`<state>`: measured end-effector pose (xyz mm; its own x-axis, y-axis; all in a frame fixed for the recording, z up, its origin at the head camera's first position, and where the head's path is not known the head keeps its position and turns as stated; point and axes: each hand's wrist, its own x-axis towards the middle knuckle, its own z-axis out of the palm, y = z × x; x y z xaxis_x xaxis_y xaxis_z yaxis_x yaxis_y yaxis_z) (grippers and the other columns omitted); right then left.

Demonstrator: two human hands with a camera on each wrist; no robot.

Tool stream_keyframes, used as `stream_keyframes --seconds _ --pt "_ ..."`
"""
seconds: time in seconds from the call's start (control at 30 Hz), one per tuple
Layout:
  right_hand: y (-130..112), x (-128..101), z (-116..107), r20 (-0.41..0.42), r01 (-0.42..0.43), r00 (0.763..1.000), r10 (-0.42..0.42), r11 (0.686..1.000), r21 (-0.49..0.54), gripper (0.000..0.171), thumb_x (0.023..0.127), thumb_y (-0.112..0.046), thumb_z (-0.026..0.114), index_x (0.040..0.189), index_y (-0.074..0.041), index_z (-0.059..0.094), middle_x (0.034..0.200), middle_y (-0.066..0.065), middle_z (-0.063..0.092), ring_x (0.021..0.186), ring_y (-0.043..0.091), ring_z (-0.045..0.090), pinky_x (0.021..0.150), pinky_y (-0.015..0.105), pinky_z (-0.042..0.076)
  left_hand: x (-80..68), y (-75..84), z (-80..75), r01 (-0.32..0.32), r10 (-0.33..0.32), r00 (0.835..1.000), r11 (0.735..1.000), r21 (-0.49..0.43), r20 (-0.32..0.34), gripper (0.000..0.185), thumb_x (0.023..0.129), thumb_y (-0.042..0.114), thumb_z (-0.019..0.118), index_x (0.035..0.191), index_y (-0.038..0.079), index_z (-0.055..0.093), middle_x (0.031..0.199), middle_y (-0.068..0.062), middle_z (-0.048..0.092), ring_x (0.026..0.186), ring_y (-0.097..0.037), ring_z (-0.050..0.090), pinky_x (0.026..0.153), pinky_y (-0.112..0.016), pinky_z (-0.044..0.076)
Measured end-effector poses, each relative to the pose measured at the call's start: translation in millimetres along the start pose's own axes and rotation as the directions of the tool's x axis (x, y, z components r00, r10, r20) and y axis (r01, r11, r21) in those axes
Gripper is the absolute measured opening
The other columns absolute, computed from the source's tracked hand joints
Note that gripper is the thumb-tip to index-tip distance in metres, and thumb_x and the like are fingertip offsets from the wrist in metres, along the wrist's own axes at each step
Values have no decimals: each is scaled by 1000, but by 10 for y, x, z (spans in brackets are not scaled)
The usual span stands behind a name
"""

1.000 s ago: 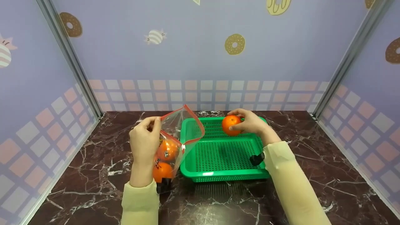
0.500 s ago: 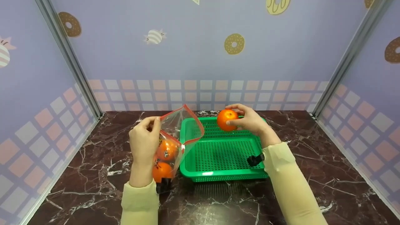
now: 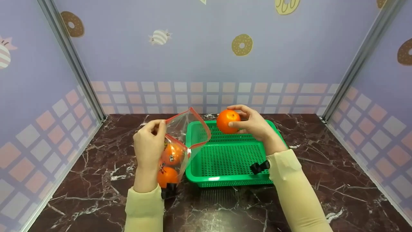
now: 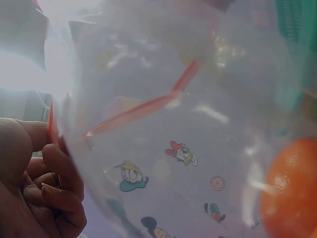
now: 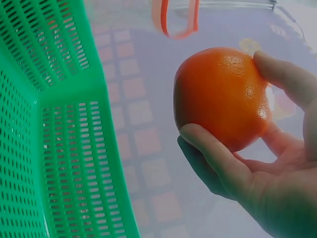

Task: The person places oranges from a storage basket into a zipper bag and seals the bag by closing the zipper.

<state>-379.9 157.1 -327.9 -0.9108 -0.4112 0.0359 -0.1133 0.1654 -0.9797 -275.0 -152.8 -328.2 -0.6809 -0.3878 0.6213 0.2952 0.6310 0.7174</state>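
Two hands at work over a marble table (image 3: 322, 167), one on a bag (image 3: 180, 138), one on an orange (image 3: 228, 121).

We see the left hand (image 3: 148, 146) pinching the bag's red-edged rim between thumb and curled fingers, holding its mouth open and upright just left of the green basket (image 3: 225, 158); two oranges sit stacked inside the bag, which bears small cartoon prints. Our right hand (image 3: 254, 124) has its thumb and fingers curled round the loose orange, held in the air above the basket's far edge, apart from the bag's mouth. The basket stands near the table's middle, touching or just beside the bag; we cannot tell which.
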Motion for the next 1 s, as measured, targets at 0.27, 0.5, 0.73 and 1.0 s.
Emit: stream_keyframes --seconds 0.27,0.5,0.73,1.0 --pt "-89 -28 147 34 45 998 -46 999 29 63 89 -16 81 146 -20 53 144 14 56 125 33 62 90 41 61 -6 12 5 13 -13 1000 1000 7 1 19 99 19 68 94 5 80 70 -10 69 52 -11 47 58 -26 38" --pt "-195 -58 309 66 82 994 -83 996 20 61 89 -13 78 145 -18 54 144 13 56 124 33 62 89 41 61 -1 21 18 13 -13 1000 1000 14 2 18 99 19 68 94 5 80 69 -10 69 52 -12 48 57 -28 39" --pt "-280 -72 488 94 136 987 -130 989 -58 57 88 -12 79 141 -20 57 143 9 58 123 31 60 91 40 59 -1 21 19 15 -15 1000 1000 13 2 19 99 20 69 95 5 80 70 -11 69 54 -15 49 58 -30 39" --pt "-302 -66 645 133 203 973 -186 970 -130 57 88 -13 81 140 -21 59 139 7 60 124 28 60 99 43 55 -9 8 22 -1 1 1000 1000 9 6 19 99 19 68 95 5 80 69 -10 69 51 -9 46 56 -27 38"
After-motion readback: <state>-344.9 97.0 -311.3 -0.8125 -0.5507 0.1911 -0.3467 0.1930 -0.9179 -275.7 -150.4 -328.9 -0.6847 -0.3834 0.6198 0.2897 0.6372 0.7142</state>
